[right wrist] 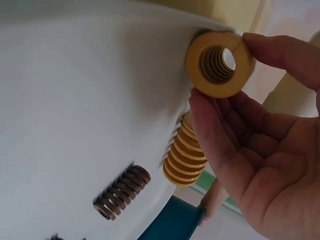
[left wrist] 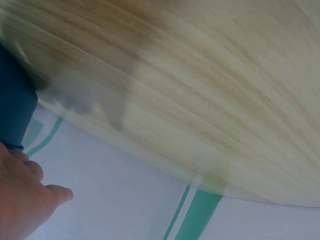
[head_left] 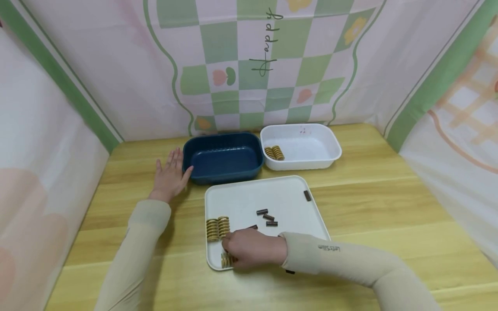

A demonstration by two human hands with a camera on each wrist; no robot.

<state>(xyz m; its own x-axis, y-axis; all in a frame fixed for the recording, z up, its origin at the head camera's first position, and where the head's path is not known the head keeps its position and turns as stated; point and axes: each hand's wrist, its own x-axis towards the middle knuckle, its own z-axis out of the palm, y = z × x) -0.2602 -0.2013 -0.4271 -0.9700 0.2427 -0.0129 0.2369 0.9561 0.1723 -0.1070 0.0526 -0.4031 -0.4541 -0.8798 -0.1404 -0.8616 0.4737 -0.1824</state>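
Observation:
My right hand (head_left: 250, 248) is over the near left corner of the white tray (head_left: 288, 190). Its thumb and index finger pinch a thick yellow coil spring (right wrist: 220, 65), which the right wrist view shows end-on. Just beyond those fingers lie two more yellow springs (head_left: 212, 230), side by side on the tray. A small dark brown spring (right wrist: 122, 191) lies near them, partly hidden by the hand in the head view. Fingers spread, my left hand (head_left: 170, 177) rests at the left side of the dark blue bin (head_left: 223, 178), its thumb against the rim.
Several small brown springs (head_left: 271, 223) lie around the tray's middle, and one brown spring (head_left: 307, 195) is by its right edge. Behind the tray, a white bin (head_left: 307, 165) holding yellow springs (head_left: 278, 152) stands right of the blue bin. Patterned cloth (head_left: 221, 43) hangs behind the wooden table (head_left: 373, 207).

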